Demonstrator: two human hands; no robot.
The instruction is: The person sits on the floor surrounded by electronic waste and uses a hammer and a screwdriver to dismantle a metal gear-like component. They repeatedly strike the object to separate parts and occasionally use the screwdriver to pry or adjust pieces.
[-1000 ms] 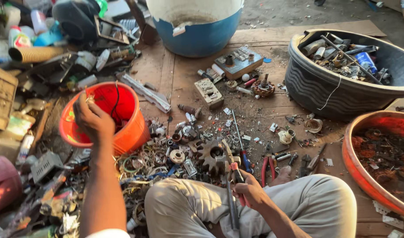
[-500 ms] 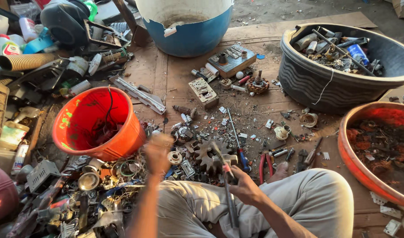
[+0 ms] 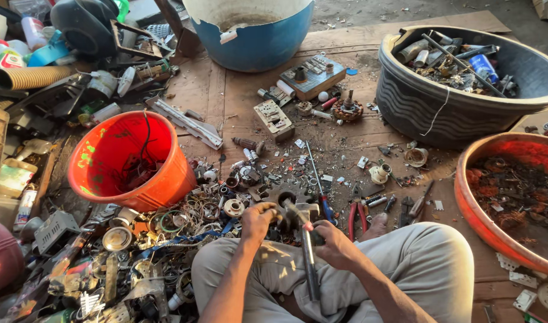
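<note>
The left hand (image 3: 259,216) is curled around a small metal piece, its fingers folded nearly closed, right against the toothed gear (image 3: 281,197) that lies on the floor just past the person's knees. The right hand (image 3: 333,242) is wrapped tight around the handle of a hammer (image 3: 308,251), whose head sits beside the gear and whose handle runs back over the lap.

The gear is the landmark here. It looks like solid, rusty steel: heavy for its size, rigid, not fragile, with rough teeth that give the fingers purchase but could bite. The safest hold is probably on the rim between the teeth or through the centre hole.

Just right of the gear lie a blue-handled screwdriver (image 3: 320,191) and red-handled pliers (image 3: 354,216). To its left a litter of rings, washers and wire spreads out, and beyond that, well to the left, stands an orange bucket (image 3: 166,179) with black cable inside. Far right of the gear sits an orange basin (image 3: 474,209) of rusty scrap. Farther off, up and right of the gear, is a black tub (image 3: 417,101) full of metal parts, and straight beyond the gear a blue barrel (image 3: 256,45).
</note>
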